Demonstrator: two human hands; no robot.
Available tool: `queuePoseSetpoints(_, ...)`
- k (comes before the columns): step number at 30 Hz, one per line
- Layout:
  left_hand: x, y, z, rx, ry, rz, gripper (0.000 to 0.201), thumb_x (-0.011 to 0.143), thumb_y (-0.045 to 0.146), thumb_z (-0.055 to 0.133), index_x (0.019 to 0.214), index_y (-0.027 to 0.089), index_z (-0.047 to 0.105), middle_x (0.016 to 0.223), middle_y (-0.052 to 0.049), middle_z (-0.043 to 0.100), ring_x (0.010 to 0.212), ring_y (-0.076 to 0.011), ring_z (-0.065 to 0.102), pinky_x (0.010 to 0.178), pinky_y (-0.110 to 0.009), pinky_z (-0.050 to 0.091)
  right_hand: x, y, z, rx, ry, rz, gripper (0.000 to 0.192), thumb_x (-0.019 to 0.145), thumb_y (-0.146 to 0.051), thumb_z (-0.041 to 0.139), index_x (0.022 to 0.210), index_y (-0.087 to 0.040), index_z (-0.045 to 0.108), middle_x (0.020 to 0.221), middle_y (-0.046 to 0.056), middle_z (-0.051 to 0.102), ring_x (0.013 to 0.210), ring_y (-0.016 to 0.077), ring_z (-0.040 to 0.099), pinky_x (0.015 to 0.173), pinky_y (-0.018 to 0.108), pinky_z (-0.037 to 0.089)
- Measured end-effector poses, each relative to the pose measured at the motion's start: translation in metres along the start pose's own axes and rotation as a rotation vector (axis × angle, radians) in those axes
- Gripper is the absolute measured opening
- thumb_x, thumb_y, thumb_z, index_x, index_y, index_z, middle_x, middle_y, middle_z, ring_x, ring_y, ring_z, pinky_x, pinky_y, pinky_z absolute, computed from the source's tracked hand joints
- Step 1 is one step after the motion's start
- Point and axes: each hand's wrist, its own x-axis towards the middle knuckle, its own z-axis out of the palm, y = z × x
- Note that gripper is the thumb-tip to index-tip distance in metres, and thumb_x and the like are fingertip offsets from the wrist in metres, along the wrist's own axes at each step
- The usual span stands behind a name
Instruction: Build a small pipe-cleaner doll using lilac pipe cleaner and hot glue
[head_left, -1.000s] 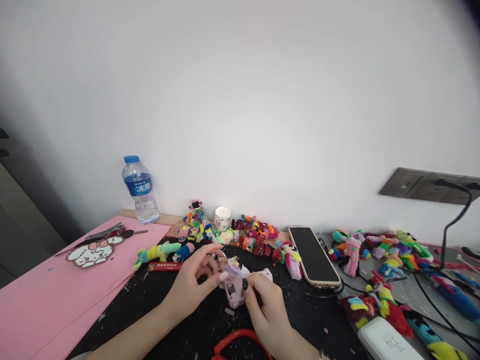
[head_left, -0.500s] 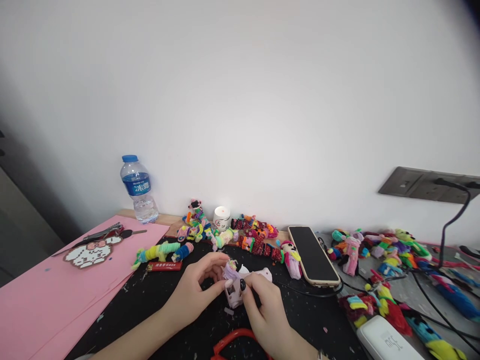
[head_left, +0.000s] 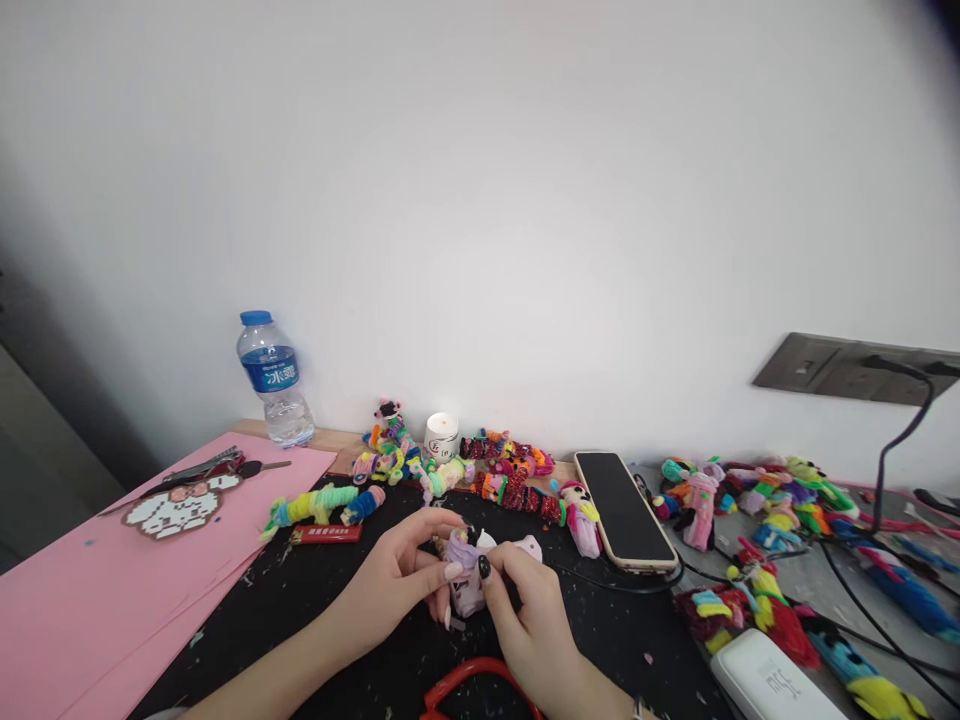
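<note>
My left hand [head_left: 405,572] is closed around a small lilac fuzzy pipe-cleaner piece [head_left: 463,552], pinched between thumb and fingertips in the middle of the black mat. Just below and against it is a pale pink object [head_left: 468,597] with dark markings; its kind cannot be made out. My right hand [head_left: 529,600] grips this object from the right, thumb and dark-nailed index finger at its side. Part of the pale object [head_left: 531,547] shows beyond the right knuckles. Red looped handles [head_left: 480,672] lie close in front, partly under the right wrist.
Colourful pipe-cleaner figures [head_left: 517,492] line the wall, with more heaped at right. A phone [head_left: 625,512], a white power bank [head_left: 772,680] and black cables lie rightward. At left are pink sheets [head_left: 180,590], a water bottle [head_left: 274,380], a beaded dog [head_left: 174,510] and a red packet [head_left: 328,534].
My left fingers have closed in over the lilac piece, which now sits lower and more over the pale pink object. My right hand stays nearly still. The view has shifted slightly.
</note>
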Motion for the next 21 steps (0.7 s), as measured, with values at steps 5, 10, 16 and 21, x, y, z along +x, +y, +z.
queuePoseSetpoints(5, -0.0005, 0.001, 0.0003, -0.025, -0.034, 0.002, 0.032, 0.075, 0.024, 0.067, 0.103, 0.02, 0.053, 0.087, -0.002, 0.063, 0.052, -0.0083, 0.059, 0.053, -0.023, 0.047, -0.001, 0.0006, 0.0002, -0.004, -0.004, -0.02, 0.018, 0.087, -0.015, 0.039, 0.07, -0.019, 0.046, 0.064, -0.001, 0.053, 0.058, 0.013, 0.048, 0.054, 0.022, 0.033)
queuePoseSetpoints(10, 0.0007, 0.0005, 0.0005, -0.084, -0.039, 0.002, 0.034, 0.07, 0.023, 0.071, 0.1, 0.019, 0.055, 0.081, 0.0, 0.061, 0.057, -0.0102, 0.059, 0.057, -0.025, 0.048, 0.0003, 0.0014, 0.0001, -0.001, -0.018, -0.017, 0.018, 0.087, -0.016, 0.039, 0.07, -0.019, 0.045, 0.065, 0.0, 0.052, 0.059, 0.0133, 0.048, 0.055, 0.022, 0.033)
queuePoseSetpoints(16, 0.0032, -0.001, 0.0009, -0.103, -0.012, 0.0, 0.035, 0.069, 0.022, 0.072, 0.1, 0.019, 0.055, 0.083, 0.001, 0.059, 0.058, -0.0093, 0.058, 0.056, -0.023, 0.047, 0.0001, -0.0019, -0.0026, 0.034, -0.032, 0.003, 0.016, 0.086, -0.016, 0.04, 0.072, -0.02, 0.047, 0.067, -0.001, 0.053, 0.061, 0.0139, 0.049, 0.056, 0.023, 0.035)
queuePoseSetpoints(21, 0.0069, 0.002, -0.0038, -0.058, 0.127, 0.035, 0.032, 0.073, 0.026, 0.068, 0.101, 0.022, 0.054, 0.093, 0.0, 0.059, 0.06, -0.0083, 0.056, 0.053, -0.021, 0.046, -0.0017, -0.003, -0.0068, 0.064, -0.064, -0.021, 0.023, 0.077, -0.006, 0.037, 0.091, -0.02, 0.049, 0.085, 0.002, 0.055, 0.078, 0.0171, 0.051, 0.07, 0.027, 0.04)
